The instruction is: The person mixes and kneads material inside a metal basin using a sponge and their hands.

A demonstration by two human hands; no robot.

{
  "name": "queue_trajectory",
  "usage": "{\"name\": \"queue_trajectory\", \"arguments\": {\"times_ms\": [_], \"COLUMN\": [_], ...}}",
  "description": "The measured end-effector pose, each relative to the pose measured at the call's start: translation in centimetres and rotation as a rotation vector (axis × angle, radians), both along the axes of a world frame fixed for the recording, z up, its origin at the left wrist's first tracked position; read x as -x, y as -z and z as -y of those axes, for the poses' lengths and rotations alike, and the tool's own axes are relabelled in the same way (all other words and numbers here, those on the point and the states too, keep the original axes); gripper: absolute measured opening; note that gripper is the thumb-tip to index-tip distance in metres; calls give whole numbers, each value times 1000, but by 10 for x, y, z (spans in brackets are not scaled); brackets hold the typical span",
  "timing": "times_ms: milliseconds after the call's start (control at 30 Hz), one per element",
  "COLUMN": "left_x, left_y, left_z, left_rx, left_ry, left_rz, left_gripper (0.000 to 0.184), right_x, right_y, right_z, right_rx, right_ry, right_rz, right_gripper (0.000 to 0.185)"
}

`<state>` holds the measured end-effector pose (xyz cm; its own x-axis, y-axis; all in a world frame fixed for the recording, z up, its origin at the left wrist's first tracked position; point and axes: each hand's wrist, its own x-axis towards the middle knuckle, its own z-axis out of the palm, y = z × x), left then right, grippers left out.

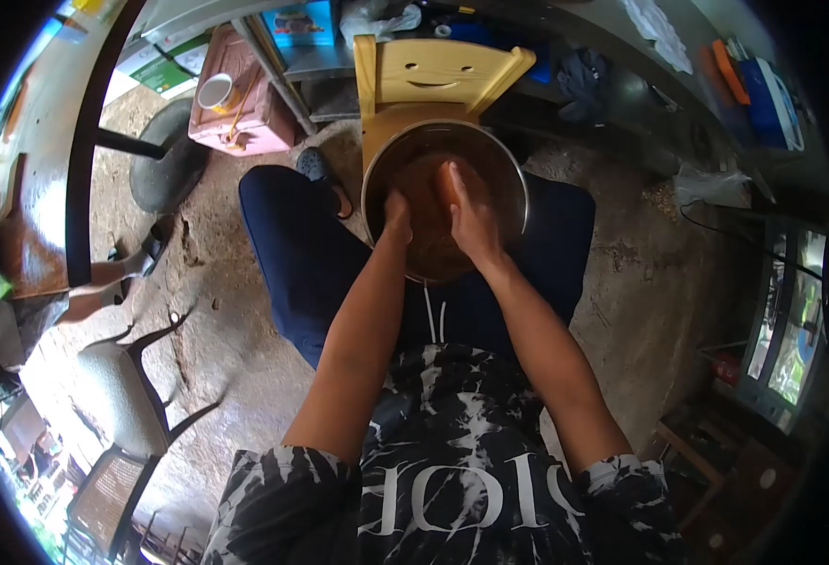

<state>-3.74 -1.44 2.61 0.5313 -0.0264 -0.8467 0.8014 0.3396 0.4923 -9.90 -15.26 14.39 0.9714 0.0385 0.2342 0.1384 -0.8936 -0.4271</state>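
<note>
A round metal pot (524, 202) with brown contents stands in front of me, between my knees and against a wooden chair. Down inside it at the left is my left hand (397, 215), its fingers mostly hidden in the dark interior. My right hand (474, 218) is in the pot on the other side, with its fingers along a smooth reddish-brown piece (446, 183) whose kind I cannot make out. The two hands are apart.
The yellow chair (433, 71) has a smiling face cut in its back. A pink box (231, 118) carries a white cup (217, 92). To the left are a grey chair (122, 386) and another person's feet (146, 254). A cluttered shelf runs behind.
</note>
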Motion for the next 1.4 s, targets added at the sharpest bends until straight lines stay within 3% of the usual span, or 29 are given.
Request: {"name": "queue_trajectory", "arguments": {"times_ms": [33, 67, 133, 200, 300, 367, 433, 467, 533, 567, 633, 767, 833, 900, 933, 1000, 1033, 1133, 1233, 1300, 1400], "left_x": [0, -4, -1, -2, 5, -6, -15, -13, -12, -17, -33, -42, -26, -14, -7, 6, 13, 45, 51, 46, 52], "left_y": [-6, -10, -39, 4, 2, -15, -22, -25, -25, -25, -4, 17, -5, -17, -14, 2, 2, -19, 1, 0, -4], "left_z": [-1, 3, 1, 0, -1, -3, -12, -14, -19, -22, -30, -34, -32, -21, -19, -15, -9, 21, 20, 19, 7], "left_rx": [94, 97, -1, -27, -8, 31, -784, -791, -1044, -1052, -1003, -1013, -1124, -1075, -1015, -979, -938, -1165, -1182, -1189, -1188], "left_ry": [37, 33, 12, 30, 80, 111, 1111, 1125, 849, 872, 1115, 1367, 1633, 1770, 1888, 1789, 1684, 1461, 1401, 1343, 1280], "left_rz": [111, 116, -100, -96, 22, 133, 363, 358, 842, 842, 1121, 1008, 752, 640, 531, 478, 440, 267, 316, 357, 448], "left_gripper": [76, 76, 74, 73, 68, 65, 51, 51, 37, 37, 34, 26, 24, 26, 31, 36, 41, 39, 32, 29, 26], "right_x": [-2, -6, -7, -4, 3, 7, 4, 7, 8, 11, 17, 9, 12, 15, 13, 7, 7, 7, 12, 11, 12], "right_y": [-2, -4, -15, -18, -12, 11, 14, 16, 13, 13, 9, -9, 2, 30, 14, -12, -9, 0, 14, 19, 8], "right_z": [0, 2, -3, -11, -13, -13, -5, -1, 5, 10, 13, 20, 24, 26, 23, 23, 23, 21, 20, 23, 25], "right_rx": [133, 49, -102, -260, -321, -173, -154, -145, -155, -160, -186, -118, -153, -227, -238, -280, -284, -289, -285, -251, -362], "right_ry": [-17, -7, 27, 83, 19, 27, 63, 92, 133, 183, 246, 282, 284, 239, 237, 302, 295, 267, 271, 229, 282], "right_rz": [-97, -151, -71, 14, 103, -167, -330, -230, -126, -212, -311, -520, -635, -268, -272, -576, -581, -523, -416, -109, -335], "right_gripper": [66, 67, 69, 72, 77, 80, 80, 80, 80, 82, 84, 83, 83, 84, 84, 84, 84, 81, 79, 79, 82]}}
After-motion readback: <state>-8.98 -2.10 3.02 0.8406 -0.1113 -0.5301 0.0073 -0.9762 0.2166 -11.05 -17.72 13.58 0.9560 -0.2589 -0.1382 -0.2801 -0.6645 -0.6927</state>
